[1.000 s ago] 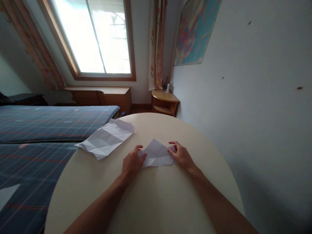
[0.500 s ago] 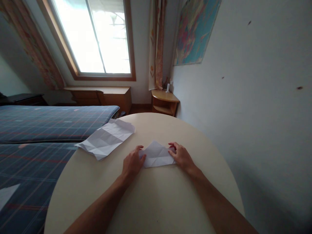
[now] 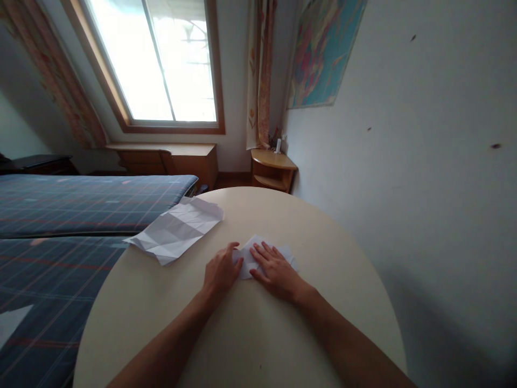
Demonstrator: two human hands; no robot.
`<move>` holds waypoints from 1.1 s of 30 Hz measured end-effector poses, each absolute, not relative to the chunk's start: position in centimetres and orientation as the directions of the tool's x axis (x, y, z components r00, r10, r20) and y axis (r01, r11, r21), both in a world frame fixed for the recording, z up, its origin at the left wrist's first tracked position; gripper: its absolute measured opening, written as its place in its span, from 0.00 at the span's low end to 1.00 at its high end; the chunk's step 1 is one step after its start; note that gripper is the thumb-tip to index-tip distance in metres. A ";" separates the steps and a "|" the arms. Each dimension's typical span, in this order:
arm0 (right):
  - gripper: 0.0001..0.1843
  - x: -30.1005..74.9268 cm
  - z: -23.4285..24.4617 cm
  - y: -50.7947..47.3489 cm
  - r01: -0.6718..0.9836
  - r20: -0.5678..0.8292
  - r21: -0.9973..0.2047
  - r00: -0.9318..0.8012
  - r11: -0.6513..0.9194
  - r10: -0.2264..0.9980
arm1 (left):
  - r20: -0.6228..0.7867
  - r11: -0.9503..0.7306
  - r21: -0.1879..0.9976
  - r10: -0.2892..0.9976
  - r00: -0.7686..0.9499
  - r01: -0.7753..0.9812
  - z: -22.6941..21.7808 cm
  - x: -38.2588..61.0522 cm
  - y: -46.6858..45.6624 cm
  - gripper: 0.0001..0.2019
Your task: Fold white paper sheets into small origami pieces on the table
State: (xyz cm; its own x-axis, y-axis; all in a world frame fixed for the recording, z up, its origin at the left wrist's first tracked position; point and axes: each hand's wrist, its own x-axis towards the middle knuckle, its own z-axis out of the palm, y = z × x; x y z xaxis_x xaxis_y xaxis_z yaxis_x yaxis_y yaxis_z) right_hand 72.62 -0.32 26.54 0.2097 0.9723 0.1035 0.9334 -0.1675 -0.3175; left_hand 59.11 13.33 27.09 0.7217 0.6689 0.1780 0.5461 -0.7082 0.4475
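A folded piece of white paper [image 3: 245, 253] lies on the round cream table [image 3: 258, 334], its pointed top facing away from me. My left hand [image 3: 220, 270] holds the paper's left end, with the thumb on top and the other fingers curled at the edge. Flat across the middle and right of the paper rests my right hand [image 3: 277, 273], fingers stretched out and a little spread. It hides much of the paper; only the right end and the top show past it.
A larger creased sheet of white paper [image 3: 177, 229] lies at the table's back left edge, partly overhanging. A plaid-covered bed [image 3: 81, 207] is on the left, with another white sheet [image 3: 12, 323] on it. The wall [image 3: 436, 215] runs along the right.
My right hand has left the paper's right end and moved left onto its middle, fingers now flat. My left hand stays almost where it was.
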 end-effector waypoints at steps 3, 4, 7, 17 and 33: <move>0.36 72.8 26.6 -0.4 0.929 0.044 -0.317 0.215 -0.190 0.976 | 0.172 -0.707 0.446 0.669 0.723 0.548 27.2 59.1 13.2 0.18; 0.36 72.8 26.7 -0.4 0.928 0.034 -0.316 0.218 -0.197 0.975 | 0.172 -0.707 0.448 0.668 0.724 0.547 27.2 59.1 13.2 0.18; 0.36 72.9 26.9 -0.5 0.925 0.023 -0.319 0.224 -0.205 0.974 | 0.173 -0.703 0.450 0.673 0.719 0.550 27.1 59.2 13.2 0.18; 0.37 73.4 27.0 -0.7 0.917 -0.002 -0.326 0.242 -0.230 0.970 | 0.154 -0.669 0.508 0.690 0.707 0.542 26.5 59.4 13.9 0.17; 0.36 73.6 26.9 -0.9 0.921 0.011 -0.316 0.244 -0.228 0.970 | 0.201 -0.775 0.395 0.598 0.776 0.494 27.1 59.2 13.6 0.09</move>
State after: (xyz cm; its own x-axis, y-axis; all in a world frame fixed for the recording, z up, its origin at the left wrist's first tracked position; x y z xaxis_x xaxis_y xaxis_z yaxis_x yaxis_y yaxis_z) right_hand 73.62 -0.86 26.88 0.2441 0.9697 0.0106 0.9208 -0.2284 -0.3161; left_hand 59.16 13.57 27.11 0.7762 0.5976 0.2008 0.4942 -0.7745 0.3948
